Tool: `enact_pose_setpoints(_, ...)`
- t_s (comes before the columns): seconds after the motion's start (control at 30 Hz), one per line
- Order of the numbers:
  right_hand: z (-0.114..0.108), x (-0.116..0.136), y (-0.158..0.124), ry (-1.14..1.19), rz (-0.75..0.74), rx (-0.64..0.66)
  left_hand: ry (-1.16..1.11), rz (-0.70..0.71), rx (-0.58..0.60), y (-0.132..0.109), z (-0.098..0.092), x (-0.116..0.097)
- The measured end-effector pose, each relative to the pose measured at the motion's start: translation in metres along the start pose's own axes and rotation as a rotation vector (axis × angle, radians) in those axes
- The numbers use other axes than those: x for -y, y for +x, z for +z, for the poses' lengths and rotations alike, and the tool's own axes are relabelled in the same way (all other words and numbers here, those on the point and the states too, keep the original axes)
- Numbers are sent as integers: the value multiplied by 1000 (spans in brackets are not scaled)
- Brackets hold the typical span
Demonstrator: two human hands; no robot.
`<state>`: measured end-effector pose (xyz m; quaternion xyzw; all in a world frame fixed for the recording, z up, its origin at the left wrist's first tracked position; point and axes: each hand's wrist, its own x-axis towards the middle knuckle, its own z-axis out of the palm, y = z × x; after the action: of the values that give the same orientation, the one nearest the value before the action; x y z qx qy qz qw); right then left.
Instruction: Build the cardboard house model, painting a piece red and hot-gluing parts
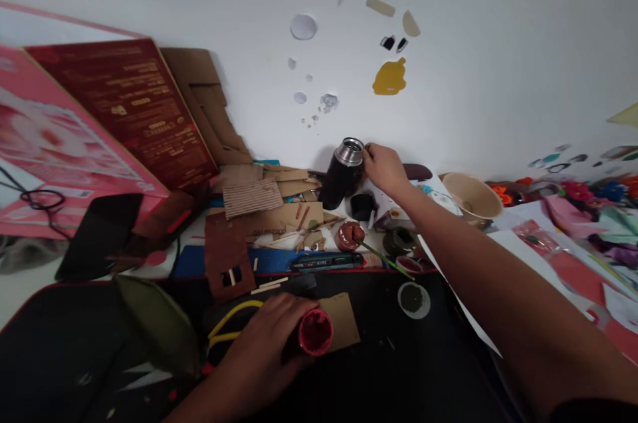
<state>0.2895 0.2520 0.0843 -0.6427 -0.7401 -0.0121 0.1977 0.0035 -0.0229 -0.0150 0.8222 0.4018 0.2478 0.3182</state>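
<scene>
My right hand (383, 167) reaches to the back of the desk and grips a black flask (343, 173) with a steel neck, which is tilted to the left near the wall. Its black cap (362, 206) stands just below it. My left hand (269, 340) is closed around a small pot of red paint (316, 332), its open mouth facing the camera, above a black mat (389, 370). A piece of brown cardboard (343, 320) lies right beside the pot.
Cardboard scraps and strips (269, 203) pile up at mid-desk. A brown paint pot (349, 235), a dark green pot (399, 240) and a lid with green paint (413, 299) lie nearby. A beige bowl (472, 197) stands right. Pink boards (60, 137) lean left.
</scene>
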Motion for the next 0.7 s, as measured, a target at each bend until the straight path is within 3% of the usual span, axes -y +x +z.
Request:
enact_pose_setpoints(0.1,1,-2,0,5,5,-54,-34,-16,29,1,-1,-2)
enact_pose_setpoints(0.27,4,-3,-3,-41,12,16,-39,-38,40,3,-2,-5)
enact_pose_setpoints(0.4,2,-2,-3,-47,2,-48,-63,-52,72,6,-5,-9)
enact_pose_setpoints(0.57,2,0,-3,-35,32,48,-74,-71,88,7,-7,-11)
enact_pose_setpoints(0.7,0,0,-2,-37,21,-30,-66,-76,89,8,-9,-12)
